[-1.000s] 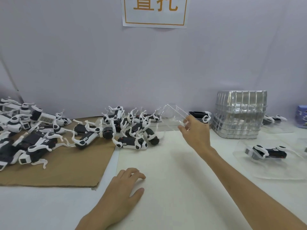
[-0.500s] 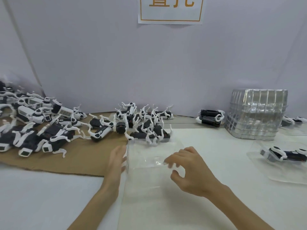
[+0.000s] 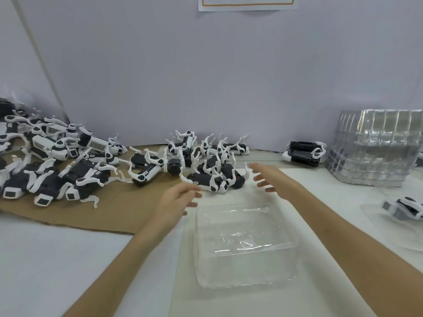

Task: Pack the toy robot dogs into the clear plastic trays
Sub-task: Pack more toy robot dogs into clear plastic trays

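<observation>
An empty clear plastic tray (image 3: 245,277) lies flat on the white table right in front of me. Beyond it is a heap of black-and-white toy robot dogs (image 3: 207,161), and the nearest dog (image 3: 209,180) lies just past the tray's far edge. My left hand (image 3: 176,201) hovers with fingers spread to the left of that dog, holding nothing. My right hand (image 3: 271,179) reaches forward, fingers straight, to the right of the same dog, also empty. Neither hand touches a dog or the tray.
More robot dogs (image 3: 52,163) cover a brown cardboard sheet (image 3: 109,213) at the left. A stack of clear trays (image 3: 375,149) stands at the back right, with one dog (image 3: 304,153) beside it. Another dog (image 3: 405,208) lies in a tray at the right edge.
My right hand set the clear tray down flat in front of me and let go. Both hands have since left the tray and moved forward toward the nearest dogs.
</observation>
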